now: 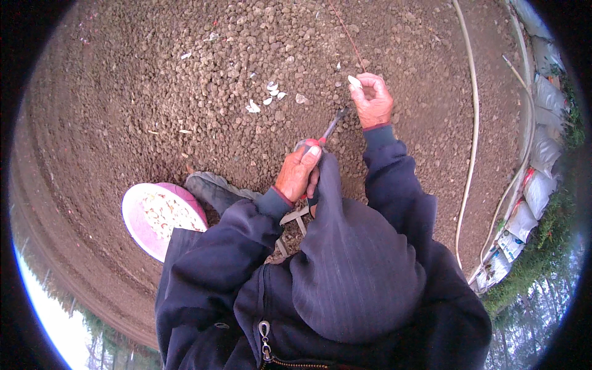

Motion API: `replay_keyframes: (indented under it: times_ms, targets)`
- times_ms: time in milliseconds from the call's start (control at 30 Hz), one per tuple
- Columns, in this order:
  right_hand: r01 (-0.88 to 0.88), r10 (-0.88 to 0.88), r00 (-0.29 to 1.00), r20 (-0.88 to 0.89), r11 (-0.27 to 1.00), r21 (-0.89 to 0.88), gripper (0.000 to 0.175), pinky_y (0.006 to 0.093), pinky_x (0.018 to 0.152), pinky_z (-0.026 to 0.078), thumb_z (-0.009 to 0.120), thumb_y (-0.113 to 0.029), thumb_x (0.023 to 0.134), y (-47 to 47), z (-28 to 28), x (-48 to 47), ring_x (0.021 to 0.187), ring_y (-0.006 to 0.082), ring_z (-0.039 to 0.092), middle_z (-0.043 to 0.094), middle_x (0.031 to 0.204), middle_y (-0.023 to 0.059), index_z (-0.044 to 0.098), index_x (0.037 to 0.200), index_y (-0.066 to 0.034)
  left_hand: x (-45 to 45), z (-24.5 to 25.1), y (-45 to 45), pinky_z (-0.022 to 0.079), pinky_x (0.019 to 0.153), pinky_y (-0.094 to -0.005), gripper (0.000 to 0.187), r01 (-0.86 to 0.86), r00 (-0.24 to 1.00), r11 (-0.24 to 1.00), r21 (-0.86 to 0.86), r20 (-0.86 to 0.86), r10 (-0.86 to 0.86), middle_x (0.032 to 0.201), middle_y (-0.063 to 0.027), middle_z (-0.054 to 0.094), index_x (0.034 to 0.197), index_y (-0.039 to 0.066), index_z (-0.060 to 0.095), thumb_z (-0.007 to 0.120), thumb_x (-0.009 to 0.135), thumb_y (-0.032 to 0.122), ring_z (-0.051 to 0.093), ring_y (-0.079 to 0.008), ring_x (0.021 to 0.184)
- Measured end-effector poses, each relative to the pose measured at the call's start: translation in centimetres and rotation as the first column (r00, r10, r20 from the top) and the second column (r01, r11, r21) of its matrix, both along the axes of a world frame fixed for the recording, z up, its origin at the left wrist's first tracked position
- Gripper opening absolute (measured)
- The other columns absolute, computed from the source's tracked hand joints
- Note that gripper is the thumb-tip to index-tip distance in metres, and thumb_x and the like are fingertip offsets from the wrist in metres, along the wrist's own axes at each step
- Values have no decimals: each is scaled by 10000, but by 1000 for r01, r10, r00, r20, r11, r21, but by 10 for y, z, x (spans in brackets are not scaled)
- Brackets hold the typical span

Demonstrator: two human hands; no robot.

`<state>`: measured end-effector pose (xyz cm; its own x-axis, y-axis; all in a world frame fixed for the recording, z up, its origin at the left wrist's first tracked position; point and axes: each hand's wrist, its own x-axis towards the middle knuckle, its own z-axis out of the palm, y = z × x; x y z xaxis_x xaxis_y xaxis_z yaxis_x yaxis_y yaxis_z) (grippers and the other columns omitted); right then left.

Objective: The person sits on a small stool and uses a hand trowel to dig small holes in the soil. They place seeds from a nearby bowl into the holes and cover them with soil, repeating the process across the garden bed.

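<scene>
My left hand grips the red and grey handle of a hand weeder. Its metal shaft points up and right, and the forked tip is at the soil near my right wrist. Between the thumb and fingers of my right hand is a pale clove, apparently garlic, held above the ground beside a taut reddish string. Several similar cloves lie loose on the cloddy soil to the left. A pink basin holds many more cloves beside my left knee.
A pale hose runs along the ground on the right. Beyond it, filled white sacks line the plot's edge next to green plants. My boot and part of a light frame show below my left hand.
</scene>
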<state>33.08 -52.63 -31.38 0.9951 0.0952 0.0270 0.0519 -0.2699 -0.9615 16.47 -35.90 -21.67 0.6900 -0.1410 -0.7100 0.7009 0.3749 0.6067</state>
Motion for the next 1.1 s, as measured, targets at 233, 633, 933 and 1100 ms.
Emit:
replay_keyframes:
  times_ms: [233,633,933,1100]
  targets:
    - [-26,30,967,254,999,-18,215,256,628,560,709,12,806,47,56,9,779,137,689,698,1036,104,596,986,-24,-2,-1,0,345,358,-273,445,-13,1000,1000,-12,-8,13,527,-28,489,964,65,542,447,984,499,452,-119,359]
    - [-60,112,895,433,989,-132,219,276,651,590,710,39,772,61,86,17,836,188,705,693,1031,137,605,954,-20,-2,-1,1,360,345,-279,440,-15,1000,999,-29,-23,15,532,-33,488,1051,64,543,461,982,490,465,-130,357]
    - [-50,99,888,450,991,-122,221,273,668,581,718,34,768,64,91,17,842,190,705,700,1006,134,611,955,-13,0,6,1,347,380,-263,516,-6,1000,1000,8,-16,6,529,-29,504,799,78,524,416,980,549,468,-123,386]
    - [-43,113,890,442,985,-166,199,284,687,571,717,9,783,61,87,17,811,183,697,700,973,120,623,956,-14,1,7,1,352,371,-262,509,-2,1000,1000,-2,-22,2,529,-32,507,818,74,528,412,982,542,473,-124,383]
